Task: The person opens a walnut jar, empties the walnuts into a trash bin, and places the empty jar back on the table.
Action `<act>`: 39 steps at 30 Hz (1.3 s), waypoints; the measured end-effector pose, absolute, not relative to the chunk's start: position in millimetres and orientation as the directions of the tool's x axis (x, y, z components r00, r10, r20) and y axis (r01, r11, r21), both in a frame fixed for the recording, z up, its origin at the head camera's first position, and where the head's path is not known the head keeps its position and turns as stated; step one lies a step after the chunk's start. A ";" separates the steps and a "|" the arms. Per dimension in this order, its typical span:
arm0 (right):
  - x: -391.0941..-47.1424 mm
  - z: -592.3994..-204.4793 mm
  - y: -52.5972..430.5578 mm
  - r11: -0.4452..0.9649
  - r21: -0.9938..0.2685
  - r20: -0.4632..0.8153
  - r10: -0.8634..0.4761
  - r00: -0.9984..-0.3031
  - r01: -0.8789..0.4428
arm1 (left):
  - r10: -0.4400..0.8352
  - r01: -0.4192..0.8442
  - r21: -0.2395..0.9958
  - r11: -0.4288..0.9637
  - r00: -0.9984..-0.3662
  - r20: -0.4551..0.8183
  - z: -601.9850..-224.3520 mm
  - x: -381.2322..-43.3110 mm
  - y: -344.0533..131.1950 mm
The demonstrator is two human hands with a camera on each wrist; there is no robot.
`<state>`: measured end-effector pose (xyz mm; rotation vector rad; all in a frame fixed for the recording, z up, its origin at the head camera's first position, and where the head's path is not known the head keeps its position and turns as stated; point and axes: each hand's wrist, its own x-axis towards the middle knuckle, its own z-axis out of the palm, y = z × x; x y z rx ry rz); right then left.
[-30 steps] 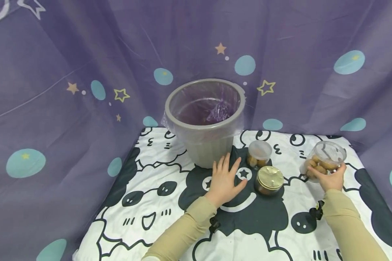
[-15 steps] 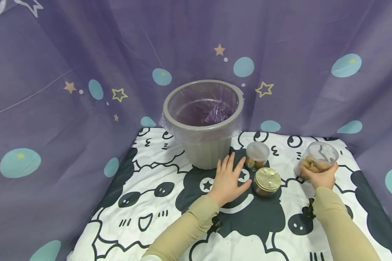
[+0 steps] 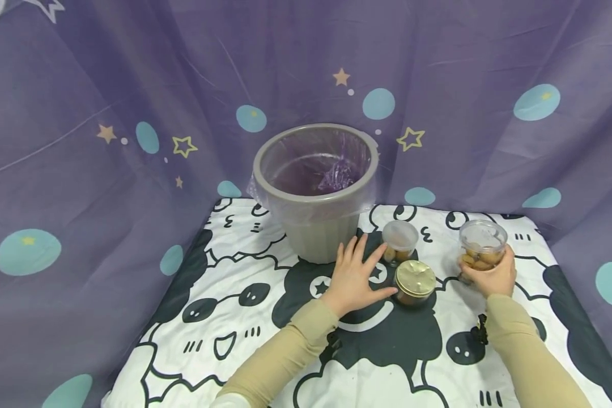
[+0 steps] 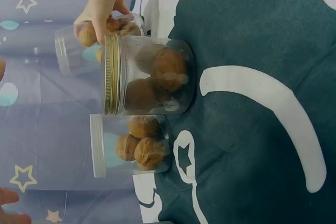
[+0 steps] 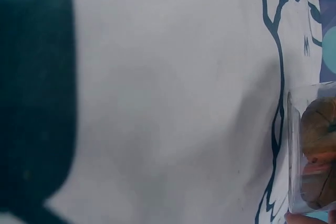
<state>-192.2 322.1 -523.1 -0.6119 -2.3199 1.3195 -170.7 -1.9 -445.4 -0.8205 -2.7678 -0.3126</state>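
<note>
My right hand grips a clear plastic jar of walnuts, fingers and thumb curled round its sides. In the right wrist view, walnuts press against the jar's wall. My left hand is spread with straight fingers over the dark printed patch. Its thumb tip is right at a gold-lidded jar, and its forefinger tip overlaps the edge of a white-lidded jar. The left wrist view shows walnuts in both the gold-lidded jar and the white-lidded jar.
A grey bin lined with a thin purple bag stands behind my left hand. The white cloth with black cartoon prints covers the table. A purple curtain with stars hangs behind.
My right hand has moved left with the jar it holds, nearer the other two jars. The left hand has shifted slightly right, up to the gold-lidded jar. The whole head view has drifted slightly.
</note>
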 end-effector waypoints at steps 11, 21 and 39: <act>-172.5 -518.7 319.9 0.524 -0.848 0.205 0.462 -0.863 0.079 | 0.572 0.619 0.135 0.774 -0.774 0.274 -446.9 -175.2 -0.9; -164.0 -505.6 311.0 0.630 -0.776 0.266 0.290 -0.919 -0.026 | 0.598 0.643 0.100 0.759 -0.749 0.285 -441.0 -180.1 1.1; -159.3 -447.9 291.0 0.751 -0.598 0.418 -0.007 -0.908 -0.280 | 0.644 0.753 0.086 0.653 -0.611 0.460 -412.3 -184.6 13.1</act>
